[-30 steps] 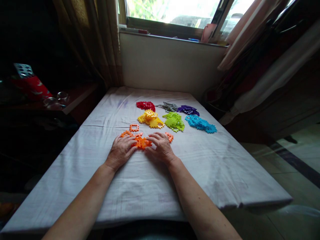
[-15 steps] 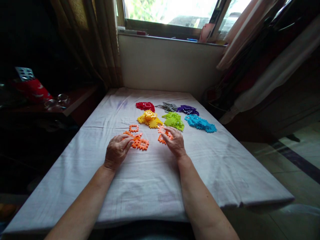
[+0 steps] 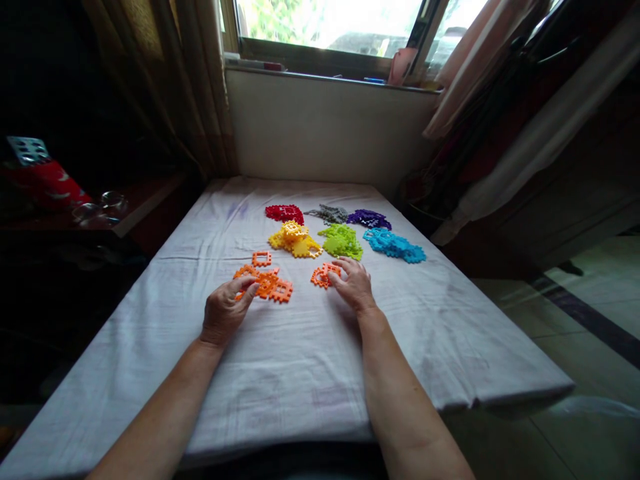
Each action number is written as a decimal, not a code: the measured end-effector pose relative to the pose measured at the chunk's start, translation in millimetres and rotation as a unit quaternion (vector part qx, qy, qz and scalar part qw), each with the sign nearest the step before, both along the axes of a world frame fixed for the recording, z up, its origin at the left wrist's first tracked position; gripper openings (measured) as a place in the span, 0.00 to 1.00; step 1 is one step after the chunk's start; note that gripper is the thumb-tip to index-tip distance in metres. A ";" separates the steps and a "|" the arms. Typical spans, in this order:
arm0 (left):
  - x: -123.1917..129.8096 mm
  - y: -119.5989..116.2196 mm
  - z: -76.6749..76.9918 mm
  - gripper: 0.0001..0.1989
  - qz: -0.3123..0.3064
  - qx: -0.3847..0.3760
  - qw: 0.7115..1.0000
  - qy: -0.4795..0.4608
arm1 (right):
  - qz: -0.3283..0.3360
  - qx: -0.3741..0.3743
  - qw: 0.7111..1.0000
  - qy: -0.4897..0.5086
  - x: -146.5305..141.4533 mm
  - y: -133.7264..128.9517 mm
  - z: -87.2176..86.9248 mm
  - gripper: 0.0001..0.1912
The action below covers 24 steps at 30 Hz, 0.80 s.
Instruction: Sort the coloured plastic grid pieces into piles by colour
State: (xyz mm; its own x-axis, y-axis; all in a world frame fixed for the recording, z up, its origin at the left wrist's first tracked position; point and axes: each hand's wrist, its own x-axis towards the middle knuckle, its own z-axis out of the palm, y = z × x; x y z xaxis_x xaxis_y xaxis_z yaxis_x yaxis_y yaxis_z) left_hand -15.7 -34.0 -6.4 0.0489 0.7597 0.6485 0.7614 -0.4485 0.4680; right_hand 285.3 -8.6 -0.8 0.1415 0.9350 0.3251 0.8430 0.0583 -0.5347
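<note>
My left hand (image 3: 227, 310) is closed, thumb and forefinger pinched at the edge of a pile of orange interlocking plastic tiles (image 3: 281, 290). The fingers hide part of the tile at their tips. One square orange frame tile (image 3: 261, 259) lies apart, just beyond that pile. On the right, my right hand (image 3: 354, 283) has thumb and fingertips on an orange tile (image 3: 331, 269). That tile sits over a toothed orange tile with a round hole (image 3: 318, 277).
Behind the orange tiles lie piles of yellow (image 3: 295, 240), lime green (image 3: 343, 241), blue (image 3: 395, 245), red (image 3: 284, 213), grey (image 3: 330, 214) and purple (image 3: 370, 219) tiles. A white cloth (image 3: 285, 387) covers the table. Glasses (image 3: 100, 208) rest on a side surface at left.
My right hand has lowered the orange tile onto the small orange group at right. My left hand has shifted slightly back toward the near left. The whole view has turned a little.
</note>
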 end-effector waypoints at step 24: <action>-25.5 13.3 -11.2 0.14 0.004 -0.052 0.995 0.082 | -0.002 0.065 0.996 0.064 -12.8 3.9 -13.1 0.11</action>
